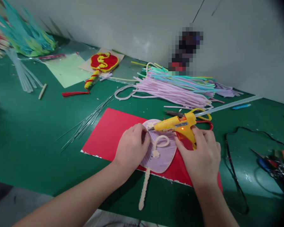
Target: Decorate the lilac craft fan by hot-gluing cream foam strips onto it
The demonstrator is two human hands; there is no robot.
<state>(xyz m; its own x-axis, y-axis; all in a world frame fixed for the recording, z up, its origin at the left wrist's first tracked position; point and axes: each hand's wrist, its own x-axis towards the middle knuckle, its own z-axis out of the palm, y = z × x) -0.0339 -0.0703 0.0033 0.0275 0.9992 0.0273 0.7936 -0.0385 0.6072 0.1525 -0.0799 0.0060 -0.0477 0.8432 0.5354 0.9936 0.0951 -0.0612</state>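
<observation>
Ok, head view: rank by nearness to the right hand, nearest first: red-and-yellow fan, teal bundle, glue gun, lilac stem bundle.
From the right hand:
1. glue gun: in its fingers
2. lilac stem bundle: beyond the gun, toward the wall
3. red-and-yellow fan: back of the table, left of the stems
4. teal bundle: far left corner

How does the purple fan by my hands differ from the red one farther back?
The purple fan has a cream handle; the red fan has a yellow-and-red handle. The purple fan's head lies over a red sheet, the red fan's over a tan sheet. Both have a rounded head and a handle.
</observation>
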